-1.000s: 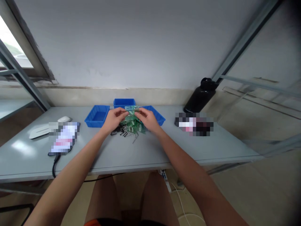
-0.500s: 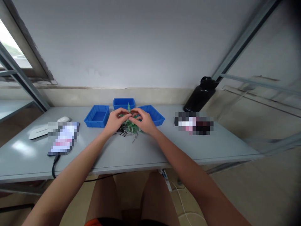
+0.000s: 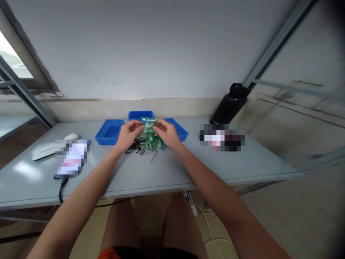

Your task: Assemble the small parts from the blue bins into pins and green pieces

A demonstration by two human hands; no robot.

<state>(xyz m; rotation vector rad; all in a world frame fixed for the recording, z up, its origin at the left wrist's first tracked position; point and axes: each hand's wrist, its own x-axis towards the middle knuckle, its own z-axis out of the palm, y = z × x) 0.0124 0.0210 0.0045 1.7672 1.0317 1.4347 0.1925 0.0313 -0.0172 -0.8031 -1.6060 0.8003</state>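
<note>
Over at the grey counter [image 3: 159, 174], left hand [image 3: 127, 136] and right hand [image 3: 169, 135] pinch a green bag [image 3: 148, 121] between their fingers [image 3: 164, 124], metal pieces [image 3: 140, 146] heaped just beneath them.

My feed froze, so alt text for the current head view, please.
A person's left grip and right grip hold a translucent green bag over more green bags and loose metal pieces on a grey table. Three blue trays sit beside and behind; a phone lies at left, a black bottle at right.
</note>
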